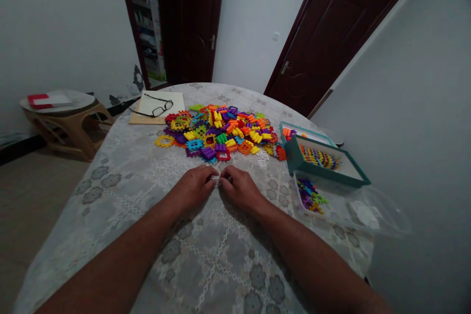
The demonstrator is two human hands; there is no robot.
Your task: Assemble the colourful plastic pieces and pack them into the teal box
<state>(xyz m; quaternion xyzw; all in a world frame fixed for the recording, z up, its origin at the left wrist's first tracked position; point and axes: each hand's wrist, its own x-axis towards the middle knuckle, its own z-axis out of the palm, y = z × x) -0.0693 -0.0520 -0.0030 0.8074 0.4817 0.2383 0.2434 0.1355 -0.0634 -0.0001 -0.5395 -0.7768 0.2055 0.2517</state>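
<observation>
My left hand (pixel 196 184) and my right hand (pixel 237 185) meet low over the middle of the table, fingers curled and thumbs facing each other. Between their fingertips a small white plastic piece (pixel 216 181) shows, pinched from both sides; the fingers cover most of it. Just beyond the hands lies a heap of colourful plastic building pieces (pixel 221 130), with square gear-edged frames and ribbed connectors mixed together. A few white square pieces (pixel 262 157) rest at the heap's right front edge, apart from my hands.
Glasses (pixel 162 108) lie on a pale board (pixel 138 118) at the far left. To the right stand a green-rimmed box (pixel 331 172) with beaded rows and a clear plastic tub (pixel 342 216) holding more pieces. A patterned cloth (pixel 125 206) covers the table. A stool (pixel 73 122) stands left.
</observation>
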